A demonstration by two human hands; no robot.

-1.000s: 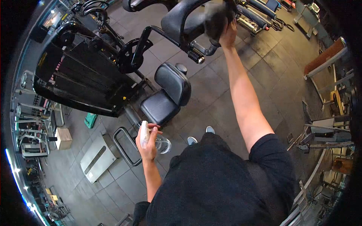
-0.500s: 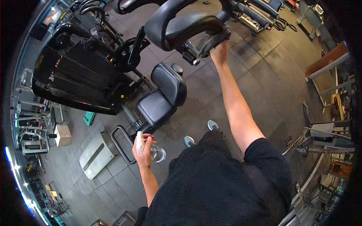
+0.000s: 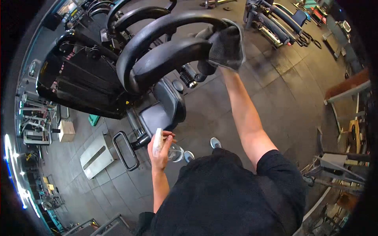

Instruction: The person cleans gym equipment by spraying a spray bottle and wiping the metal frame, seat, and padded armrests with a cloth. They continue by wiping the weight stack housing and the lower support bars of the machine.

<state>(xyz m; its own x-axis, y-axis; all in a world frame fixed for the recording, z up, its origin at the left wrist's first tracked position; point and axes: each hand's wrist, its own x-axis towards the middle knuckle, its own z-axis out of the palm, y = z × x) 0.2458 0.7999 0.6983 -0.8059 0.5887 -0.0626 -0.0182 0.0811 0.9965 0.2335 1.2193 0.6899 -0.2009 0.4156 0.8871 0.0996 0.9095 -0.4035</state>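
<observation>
My left hand (image 3: 161,158) is closed around the neck of a spray bottle (image 3: 176,153) with a white trigger head and a clear body. It is held low, in front of my body. My right arm stretches forward, and my right hand (image 3: 228,73) is mostly hidden behind a dark grey cloth (image 3: 229,48). The cloth is wrapped over the right end of the black curved padded arms (image 3: 173,55) of an exercise machine. Below those arms is the machine's black padded seat (image 3: 155,118) with its backrest (image 3: 169,98).
The machine's dark weight-stack housing (image 3: 84,84) stands at the left. A metal footplate (image 3: 94,157) and a bent tube handle (image 3: 126,151) are near the floor on my left. Grey floor tiles (image 3: 275,106) extend to the right, with more gym equipment (image 3: 275,23) at the back.
The cloth in my right hand has moved up onto the padded arm's end and spread out. The padded arms sit lower and further left in view. My left hand still holds the bottle.
</observation>
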